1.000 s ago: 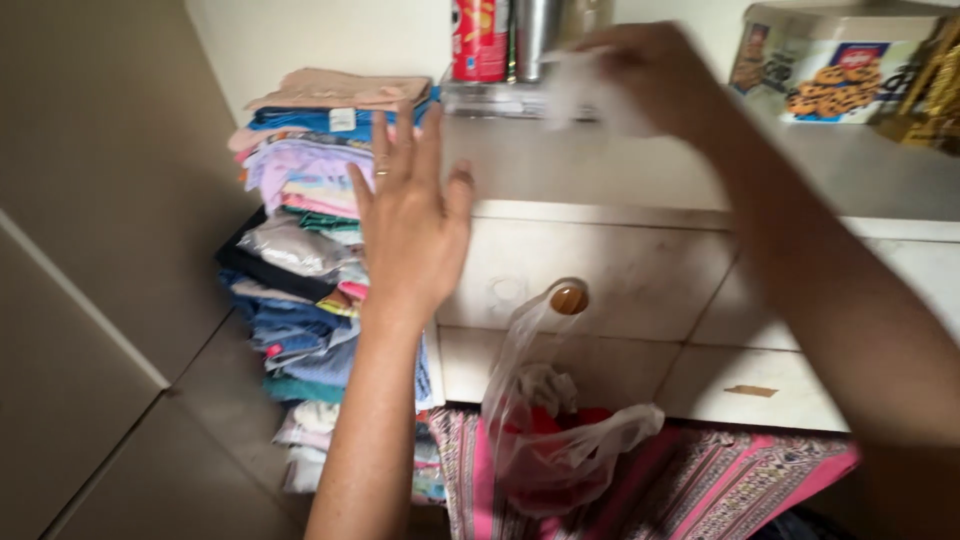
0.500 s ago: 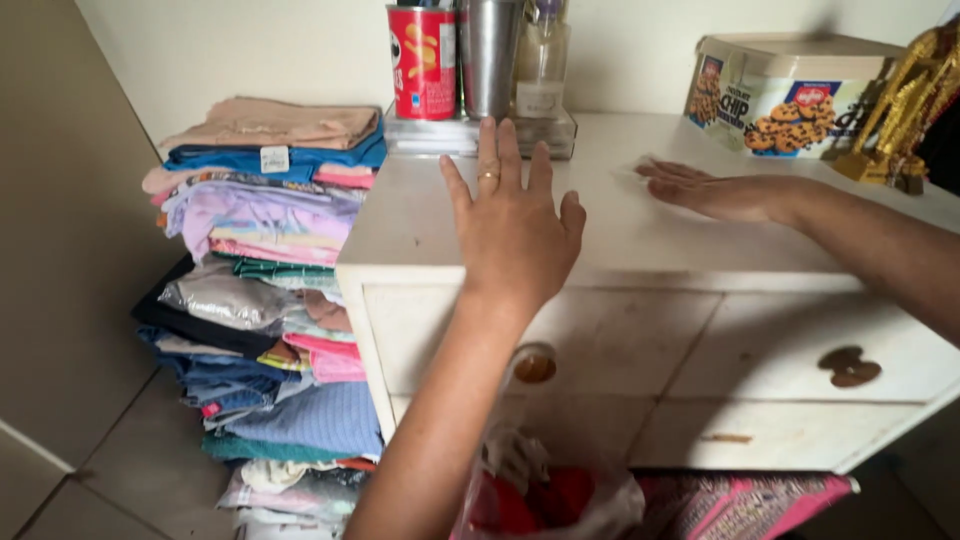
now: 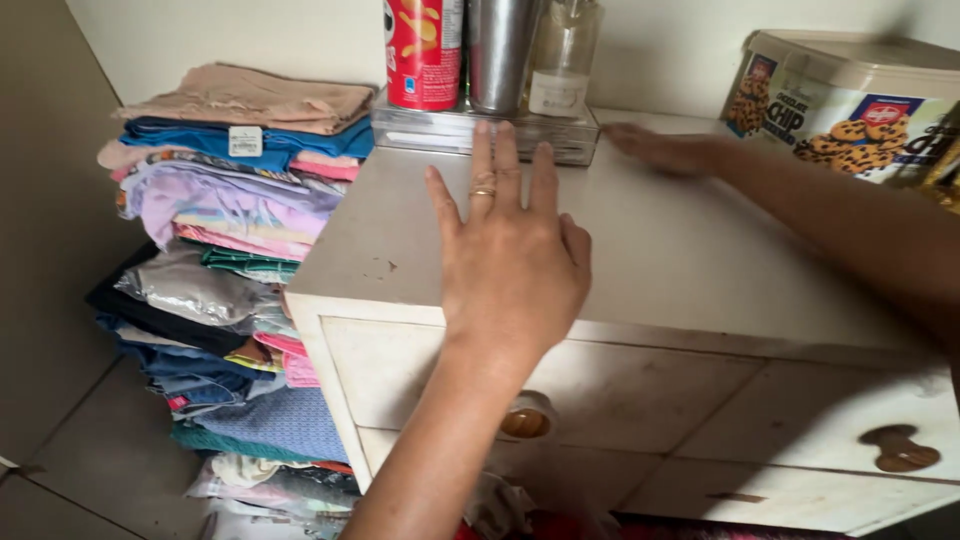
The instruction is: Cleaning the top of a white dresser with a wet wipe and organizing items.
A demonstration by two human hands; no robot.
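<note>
A: White drawer-chest surface (image 3: 660, 250), folded clothes stack (image 3: 230, 200) beside it. Hands?
B: Left hand (image 3: 510, 260) open flat, fingers spread, over the surface, holding nothing. Right hand (image 3: 660, 150) flat near the clear tray (image 3: 480, 130); blurred, grip unclear.

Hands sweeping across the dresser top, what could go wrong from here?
1. The right hand lies flat close to the clear tray that bears a red can, a metal cup and a glass bottle; a sideways sweep may knock these tall items over.
2. The left hand hovers near the dresser's left edge; the tall stack of folded clothes beside it looks uneven and might topple if bumped.
</note>
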